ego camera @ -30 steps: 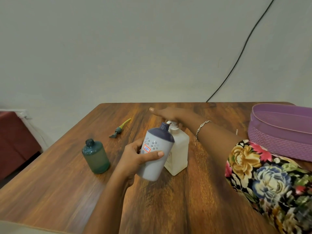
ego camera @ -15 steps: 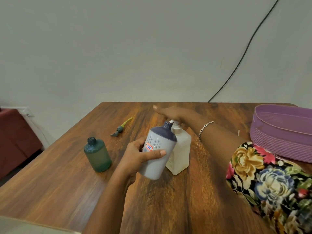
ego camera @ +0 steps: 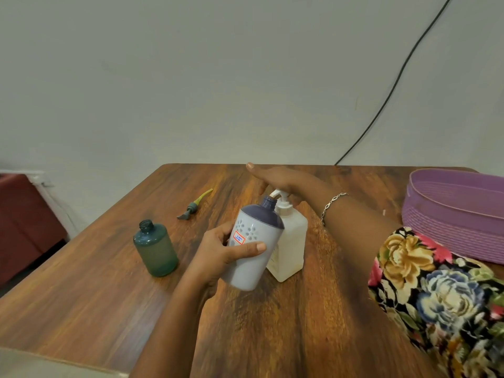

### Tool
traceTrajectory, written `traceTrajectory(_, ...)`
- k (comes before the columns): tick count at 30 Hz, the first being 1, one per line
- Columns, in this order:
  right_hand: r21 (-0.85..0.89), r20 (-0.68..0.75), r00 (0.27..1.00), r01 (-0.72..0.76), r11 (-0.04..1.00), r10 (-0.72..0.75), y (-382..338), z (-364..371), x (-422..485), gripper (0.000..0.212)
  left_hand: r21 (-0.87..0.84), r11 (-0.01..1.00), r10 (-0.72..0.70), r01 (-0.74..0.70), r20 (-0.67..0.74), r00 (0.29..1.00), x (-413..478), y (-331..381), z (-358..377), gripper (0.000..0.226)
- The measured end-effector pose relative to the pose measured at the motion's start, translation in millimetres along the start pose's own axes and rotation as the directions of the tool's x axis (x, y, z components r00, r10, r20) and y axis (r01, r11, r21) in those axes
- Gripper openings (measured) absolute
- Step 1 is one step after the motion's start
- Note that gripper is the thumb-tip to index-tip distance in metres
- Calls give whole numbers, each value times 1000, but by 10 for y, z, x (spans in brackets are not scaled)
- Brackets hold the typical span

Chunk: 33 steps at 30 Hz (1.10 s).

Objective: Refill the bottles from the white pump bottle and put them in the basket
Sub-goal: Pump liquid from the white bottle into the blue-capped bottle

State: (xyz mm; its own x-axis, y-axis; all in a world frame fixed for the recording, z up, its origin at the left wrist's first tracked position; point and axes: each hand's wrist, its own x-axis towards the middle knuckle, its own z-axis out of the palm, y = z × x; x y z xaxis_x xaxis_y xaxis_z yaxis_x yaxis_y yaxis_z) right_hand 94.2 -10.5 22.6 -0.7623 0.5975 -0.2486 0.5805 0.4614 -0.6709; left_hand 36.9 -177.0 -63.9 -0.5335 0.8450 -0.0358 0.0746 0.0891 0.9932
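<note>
My left hand (ego camera: 218,255) grips a grey bottle with a dark blue top (ego camera: 253,246), tilted so its open neck meets the nozzle of the white pump bottle (ego camera: 290,241). My right hand (ego camera: 275,177) lies flat on the pump head with its fingers straight. A teal bottle (ego camera: 156,248) stands uncapped to the left. The purple basket (ego camera: 452,214) sits at the table's right edge.
A teal pump cap with a yellow-green tube (ego camera: 194,204) lies on the wooden table (ego camera: 109,296) behind the teal bottle. A black cable (ego camera: 395,83) runs down the wall. A dark red object (ego camera: 24,222) stands off the table's left side.
The pump head has risen slightly under my right hand. My left hand keeps the grey bottle at the nozzle. The view has shifted a little.
</note>
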Motion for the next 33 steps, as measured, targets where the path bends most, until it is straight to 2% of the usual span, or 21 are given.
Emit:
traceTrajectory(2, -75, -2, 1000, -8, 997, 8, 37, 28, 22, 76, -4, 1000, -8, 8, 8, 1000, 4, -8, 23, 67)
traceTrajectory(5, -69, 15, 1000, -16, 997, 17, 34, 59, 46, 77, 8, 1000, -20, 20, -1, 1000, 20, -23, -9, 68)
traceTrajectory(11, 106, 4, 1000, -29, 994, 29, 37, -28, 16, 84, 42, 999, -27, 27, 5, 1000, 13, -3, -10, 62)
traceTrajectory(16, 51, -12, 1000, -24, 998, 24, 11, -38, -50, 82, 39, 999, -24, 24, 9, 1000, 8, 25, -18, 62)
traceTrajectory(20, -105, -10, 1000, -4, 994, 3, -16, 49, -18, 77, 13, 1000, -12, 12, 8, 1000, 20, -9, -6, 70)
traceTrajectory(23, -76, 1, 1000, -2, 997, 2, 27, 56, 9, 77, 23, 1000, -12, 11, 15, 1000, 27, -11, -8, 70)
traceTrajectory(26, 43, -1, 1000, -10, 999, 10, 28, -21, -7, 79, 35, 999, -7, 6, 31, 1000, 36, 18, 1, 66)
traceTrajectory(30, 3, 1, 1000, -27, 1000, 27, -5, -70, -12, 83, 28, 1000, -1, 0, 28, 1000, 35, 10, -15, 70)
traceTrajectory(33, -29, -15, 1000, -11, 1000, 11, -11, -33, -13, 78, 19, 1000, 8, -8, 37, 999, 34, 18, -16, 70)
